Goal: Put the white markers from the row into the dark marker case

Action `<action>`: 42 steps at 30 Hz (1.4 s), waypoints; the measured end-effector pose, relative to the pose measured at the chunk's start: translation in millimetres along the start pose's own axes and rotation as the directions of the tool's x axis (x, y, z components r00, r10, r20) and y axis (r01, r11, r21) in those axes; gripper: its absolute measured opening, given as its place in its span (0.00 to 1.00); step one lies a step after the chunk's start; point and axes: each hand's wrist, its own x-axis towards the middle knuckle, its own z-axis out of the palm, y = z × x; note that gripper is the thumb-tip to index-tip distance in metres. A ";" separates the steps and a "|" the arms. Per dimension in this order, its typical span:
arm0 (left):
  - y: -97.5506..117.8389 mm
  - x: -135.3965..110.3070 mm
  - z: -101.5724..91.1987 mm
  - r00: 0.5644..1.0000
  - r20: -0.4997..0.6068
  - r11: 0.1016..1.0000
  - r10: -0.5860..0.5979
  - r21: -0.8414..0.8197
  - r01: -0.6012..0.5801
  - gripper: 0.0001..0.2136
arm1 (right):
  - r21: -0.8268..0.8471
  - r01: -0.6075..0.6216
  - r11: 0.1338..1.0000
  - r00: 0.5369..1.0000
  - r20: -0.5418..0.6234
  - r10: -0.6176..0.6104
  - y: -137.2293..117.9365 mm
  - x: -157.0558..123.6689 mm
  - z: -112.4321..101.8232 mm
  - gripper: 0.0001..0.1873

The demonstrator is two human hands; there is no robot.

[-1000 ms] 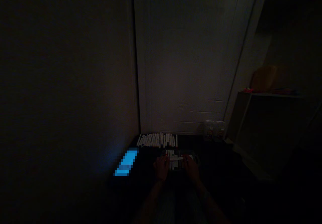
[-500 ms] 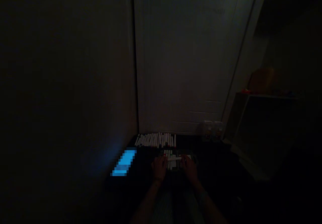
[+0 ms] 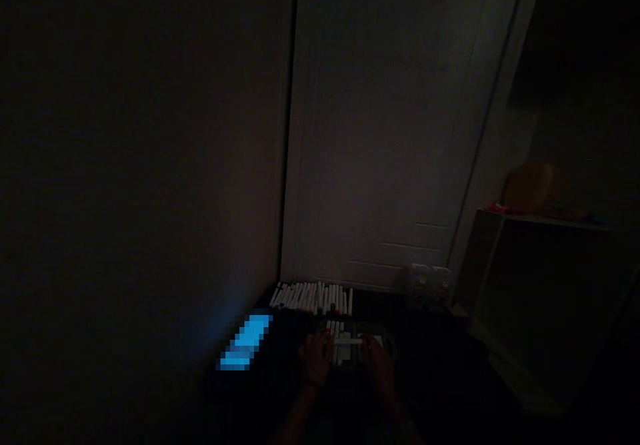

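Observation:
A white marker lies crosswise between my hands, one end in each. My left hand is closed on its left end, and my right hand grips its right end. Beneath them sits a see-through case, its rim faint in the dark. Several white markers lie side by side in the case's left part, one showing a red band. Something pale rests in the right part, partly covered by my right hand. Dim light hides the exact finger positions.
A row of many white markers lies at the back of the dark table. A bright, pixelated screen is at the left. Two clear packages stand at the back right, near a shelf unit. A pale panel rises behind.
The view has tilted, so the scene sits lower in the picture. Both hands keep hold of the marker over the case, with little other movement.

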 end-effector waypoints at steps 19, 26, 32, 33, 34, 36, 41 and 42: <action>3.3 -3.8 -4.9 0.999 0.012 0.999 0.036 -0.006 -0.036 0.14 | -0.076 -0.045 0.996 0.999 0.017 0.047 -17.9 -4.3 -14.6 0.17; 1.1 -2.6 0.4 0.999 0.025 0.999 0.038 0.006 -0.038 0.14 | -0.063 -0.015 0.998 1.000 -0.001 0.015 -6.6 -2.7 -7.8 0.18; 2.9 -1.8 -4.3 0.998 0.045 0.999 0.047 0.015 -0.047 0.13 | -0.078 0.013 0.997 1.000 -0.009 -0.014 -6.0 -2.4 -7.8 0.18; 3.1 -1.4 -5.0 0.997 0.053 0.999 0.050 0.013 -0.051 0.13 | -0.086 0.014 0.996 1.000 -0.012 -0.015 -6.1 -2.1 -7.7 0.17; 3.3 -1.1 -5.5 0.997 0.062 0.999 0.052 0.010 -0.053 0.13 | -0.094 0.010 0.996 1.000 -0.015 -0.011 -6.2 -1.9 -7.6 0.17; 4.0 -0.6 -6.0 0.996 0.073 0.999 0.051 0.005 -0.051 0.13 | -0.104 0.000 0.995 1.000 -0.015 -0.002 -6.5 -1.4 -7.5 0.17; 7.1 -1.0 -7.6 0.999 0.043 0.999 0.034 0.011 -0.034 0.13 | -0.104 -0.011 0.995 1.000 -0.025 0.009 -11.0 -1.9 -11.1 0.17; 7.6 -1.1 -8.3 0.999 0.039 0.999 0.038 0.011 -0.038 0.12 | -0.104 -0.014 0.995 1.000 -0.025 0.011 -12.6 -2.1 -12.1 0.17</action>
